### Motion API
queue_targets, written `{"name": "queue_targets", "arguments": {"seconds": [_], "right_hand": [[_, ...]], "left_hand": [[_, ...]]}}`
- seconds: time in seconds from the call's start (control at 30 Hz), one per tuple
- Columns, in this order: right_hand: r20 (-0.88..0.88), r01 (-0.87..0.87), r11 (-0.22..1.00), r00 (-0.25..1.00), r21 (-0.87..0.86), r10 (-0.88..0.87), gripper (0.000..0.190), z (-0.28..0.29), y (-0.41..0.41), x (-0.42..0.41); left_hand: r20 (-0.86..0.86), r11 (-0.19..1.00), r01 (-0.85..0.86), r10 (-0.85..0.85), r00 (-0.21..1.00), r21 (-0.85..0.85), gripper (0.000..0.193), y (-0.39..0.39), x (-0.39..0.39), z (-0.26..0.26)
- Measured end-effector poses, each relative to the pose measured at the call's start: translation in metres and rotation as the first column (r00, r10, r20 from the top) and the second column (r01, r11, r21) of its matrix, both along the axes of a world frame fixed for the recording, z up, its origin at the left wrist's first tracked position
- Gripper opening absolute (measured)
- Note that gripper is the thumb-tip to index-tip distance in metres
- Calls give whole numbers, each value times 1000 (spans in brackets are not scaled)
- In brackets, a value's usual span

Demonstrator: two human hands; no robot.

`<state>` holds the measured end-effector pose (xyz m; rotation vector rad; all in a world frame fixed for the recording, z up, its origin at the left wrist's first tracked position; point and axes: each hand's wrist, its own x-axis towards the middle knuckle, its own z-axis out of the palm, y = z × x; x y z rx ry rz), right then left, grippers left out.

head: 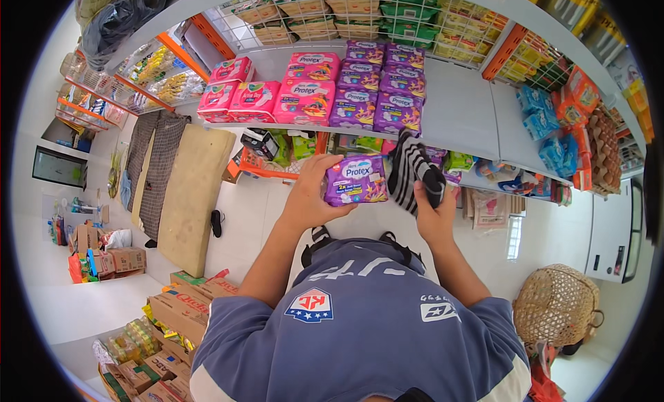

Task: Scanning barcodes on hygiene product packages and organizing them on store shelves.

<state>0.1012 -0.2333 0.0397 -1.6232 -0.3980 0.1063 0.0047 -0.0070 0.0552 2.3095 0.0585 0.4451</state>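
Note:
In front of my body, my left hand [315, 192] grips a purple Hers Protex sanitary pad pack [357, 180] by its left side. My right hand [434, 215] holds a black, grey and white striped cloth [412, 174], possibly a sock, close to the pack's right end. Beyond them, stacked purple pad packs [376, 88] stand on a grey metal shelf [456, 104]. Pink Protex packs [307, 93] are piled to their left, with pink Laurier packs [241, 96] at the shelf's left end.
A lower shelf holds an orange wire basket [275, 169] and green packs [459, 161]. Blue packs [550, 124] and egg trays [604, 148] sit at right. A foam mattress [194, 200] lies on the floor at left, cartons [179, 311] behind it. A woven basket [557, 304] stands lower right.

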Motion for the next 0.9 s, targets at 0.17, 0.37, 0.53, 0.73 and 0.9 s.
{"name": "queue_targets", "arguments": {"seconds": [0.17, 0.37, 0.53, 0.73, 0.9], "right_hand": [[-26, -167, 982, 986, -94, 165, 35, 4, -5, 7], [-685, -140, 933, 643, 333, 341, 40, -16, -7, 9], [-853, -194, 875, 209, 443, 478, 39, -29, -15, 16], [-869, -150, 912, 276, 382, 410, 45, -31, -18, 20], [-815, -127, 922, 435, 365, 383, 41, -31, -30, 29]], "left_hand": [[5, 956, 22, -22, 1000, -293, 94, -34, 7, -11], [-16, 938, 18, -25, 1000, -347, 96, -60, 4, -13], [3, 871, -16, 21, 1000, -491, 96, -71, 2, -12], [-22, 900, -93, 92, 996, -425, 97, -54, -1, -17], [-40, 927, -134, 129, 991, -351, 91, -33, 1, -12]]}}
